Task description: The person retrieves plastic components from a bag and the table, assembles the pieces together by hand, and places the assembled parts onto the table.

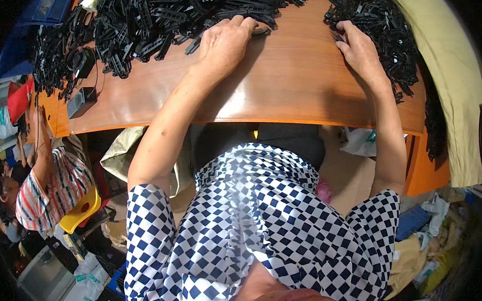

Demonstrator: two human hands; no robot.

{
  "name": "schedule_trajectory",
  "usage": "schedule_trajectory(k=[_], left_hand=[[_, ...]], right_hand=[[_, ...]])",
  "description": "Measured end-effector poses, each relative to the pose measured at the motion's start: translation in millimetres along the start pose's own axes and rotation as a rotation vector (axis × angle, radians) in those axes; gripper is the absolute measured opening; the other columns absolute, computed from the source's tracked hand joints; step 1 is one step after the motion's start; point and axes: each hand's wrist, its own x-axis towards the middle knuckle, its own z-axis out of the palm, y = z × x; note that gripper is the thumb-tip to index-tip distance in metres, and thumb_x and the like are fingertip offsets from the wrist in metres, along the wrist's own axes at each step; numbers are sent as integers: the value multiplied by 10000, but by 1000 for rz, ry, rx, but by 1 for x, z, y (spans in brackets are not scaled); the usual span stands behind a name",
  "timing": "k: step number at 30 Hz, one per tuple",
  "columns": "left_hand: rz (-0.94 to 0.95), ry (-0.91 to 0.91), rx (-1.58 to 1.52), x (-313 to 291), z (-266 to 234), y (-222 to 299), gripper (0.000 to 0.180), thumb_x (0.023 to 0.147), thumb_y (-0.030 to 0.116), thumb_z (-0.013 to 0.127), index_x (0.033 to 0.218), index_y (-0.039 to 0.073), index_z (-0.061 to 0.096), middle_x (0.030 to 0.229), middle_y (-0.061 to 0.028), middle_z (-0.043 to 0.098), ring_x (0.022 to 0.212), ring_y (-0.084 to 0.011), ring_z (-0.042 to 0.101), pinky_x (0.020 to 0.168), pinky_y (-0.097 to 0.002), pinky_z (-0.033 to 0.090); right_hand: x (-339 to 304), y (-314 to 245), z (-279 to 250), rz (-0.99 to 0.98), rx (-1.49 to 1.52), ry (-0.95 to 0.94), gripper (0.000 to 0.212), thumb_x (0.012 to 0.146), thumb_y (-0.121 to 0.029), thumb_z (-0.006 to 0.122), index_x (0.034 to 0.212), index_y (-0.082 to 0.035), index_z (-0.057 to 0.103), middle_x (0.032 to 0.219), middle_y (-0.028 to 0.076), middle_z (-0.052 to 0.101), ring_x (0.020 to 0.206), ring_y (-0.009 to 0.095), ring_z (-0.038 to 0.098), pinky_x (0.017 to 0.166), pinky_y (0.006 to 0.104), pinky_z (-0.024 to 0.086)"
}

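Note:
My left hand [227, 41] rests at the front edge of a large heap of narrow black plastic parts [152, 16]. Its fingers bend down over a dark plastic part [260, 30] at the fingertips; the undersides of the fingers are hidden. Farther right, my right hand [360, 49] is beside a second heap of similar black parts [393, 39]. Its thumb and forefinger curl toward each other around something small and dark, too small to make out. Bare wood-coloured tabletop [296, 66] separates the two hands.
A small dark box [82, 102] and a black cable lie at the table's left side. Pale yellow cloth [450, 85] hangs along the right edge. Another person in a striped shirt [57, 187] sits at the left near a yellow chair [81, 209]. Bags and cloths [420, 244] lie lower right.

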Motion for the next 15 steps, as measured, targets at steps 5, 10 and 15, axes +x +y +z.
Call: schedule_trajectory(k=[5,10,15], left_hand=[[-300,-12,-416,-19,-8,-3,150,856,131,624,986,80,569,835,-92,609,691,-226,624,590,-323,499],[-640,-7,-1890,-45,-14,10,137,884,108,620,998,67,556,961,-108,653,697,-109,614,512,-188,468],[-548,148,-1997,-54,-23,32,136,899,90,603,1025,84,553,926,-52,642,729,-77,581,560,-181,466]], right_hand=[[3,-4,-5,381,683,123,215,860,-132,652,1047,-54,580,702,-4,557,624,80,550,539,227,460],[-5,-75,5,421,1481,-53,155,875,-128,652,972,-67,548,865,94,666,685,96,616,555,199,476],[-10,-153,39,366,1816,-5,147,880,-53,624,1005,-21,554,890,100,646,712,141,635,605,219,515]])
